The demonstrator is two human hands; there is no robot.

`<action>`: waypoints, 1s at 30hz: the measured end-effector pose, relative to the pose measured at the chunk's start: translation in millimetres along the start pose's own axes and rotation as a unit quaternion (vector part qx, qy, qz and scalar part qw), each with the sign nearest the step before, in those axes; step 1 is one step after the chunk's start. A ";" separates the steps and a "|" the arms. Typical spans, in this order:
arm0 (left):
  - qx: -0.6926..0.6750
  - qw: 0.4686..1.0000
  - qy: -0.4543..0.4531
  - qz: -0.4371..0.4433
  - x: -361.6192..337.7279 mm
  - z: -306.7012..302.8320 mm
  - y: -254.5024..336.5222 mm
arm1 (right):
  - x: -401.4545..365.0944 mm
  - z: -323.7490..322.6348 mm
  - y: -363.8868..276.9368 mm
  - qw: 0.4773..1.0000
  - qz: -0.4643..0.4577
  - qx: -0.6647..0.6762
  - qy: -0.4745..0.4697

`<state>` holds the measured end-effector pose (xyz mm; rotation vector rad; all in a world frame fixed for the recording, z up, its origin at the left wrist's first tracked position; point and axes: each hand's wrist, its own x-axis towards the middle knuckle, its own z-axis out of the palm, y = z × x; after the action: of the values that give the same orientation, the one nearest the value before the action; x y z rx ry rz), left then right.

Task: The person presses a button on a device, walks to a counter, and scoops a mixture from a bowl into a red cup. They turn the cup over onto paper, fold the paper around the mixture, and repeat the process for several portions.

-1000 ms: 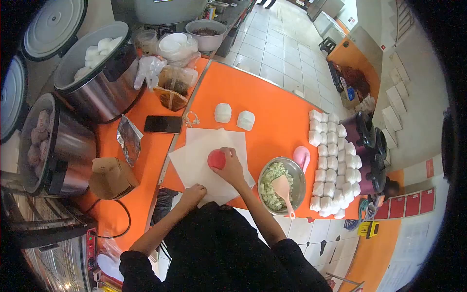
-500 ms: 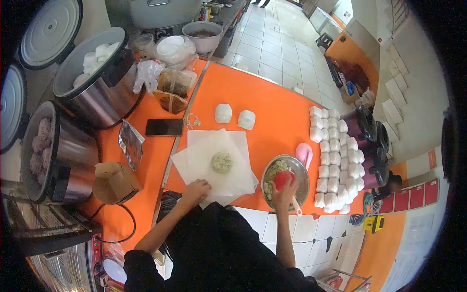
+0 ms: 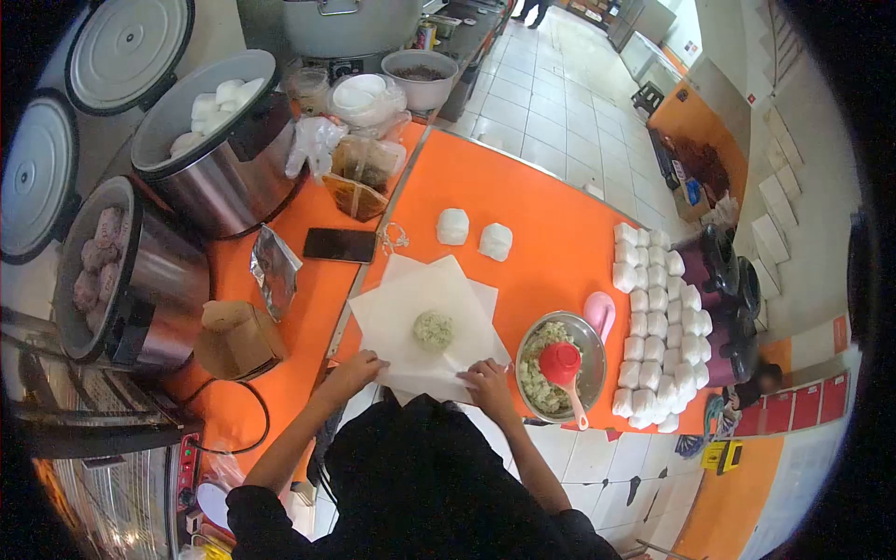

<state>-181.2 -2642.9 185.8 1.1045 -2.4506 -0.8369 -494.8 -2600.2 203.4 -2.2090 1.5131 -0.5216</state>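
While left hand (image 3: 353,373) and right hand (image 3: 487,381) rest on the paper (image 3: 401,299), fingers loosely apart, green-flecked mound (image 3: 434,329) just beyond.

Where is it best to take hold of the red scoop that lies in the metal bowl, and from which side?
Grip the red scoop by its thin handle, not the round head. The head sits in the filling; the handle sticks out over the near rim of the metal bowl. Come from the near side with the right hand, which is closest.

White paper (image 3: 411,322), pale green-flecked mound (image 3: 434,329), red scoop (image 3: 561,362), orange counter (image 3: 523,201).
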 end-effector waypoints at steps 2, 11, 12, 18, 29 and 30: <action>-0.104 0.992 0.013 -0.068 -0.9 -14.3 7.6 | 0.5 -3.9 21.6 0.989 -0.054 0.132 -0.025; -0.328 0.893 0.264 -0.159 55.2 10.6 -21.2 | 24.6 35.9 8.0 0.819 0.235 0.449 0.268; -0.361 0.870 0.271 -0.198 66.7 12.1 -15.6 | 30.1 46.4 18.2 0.822 0.248 0.424 0.287; -0.041 0.946 0.228 -0.225 89.8 20.1 -15.5 | 41.1 45.3 27.8 0.937 0.245 0.012 0.248; 0.168 0.968 0.186 0.030 85.4 24.2 3.6 | 19.8 45.5 43.3 0.924 0.312 0.074 0.207; 0.218 0.967 0.094 0.096 82.9 32.0 10.3 | 13.1 42.5 42.2 0.906 0.369 0.124 0.164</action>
<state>-256.9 -2688.4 171.8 1.0027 -2.5876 -0.1251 -501.3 -2621.0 146.1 -1.2473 2.1488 -0.7878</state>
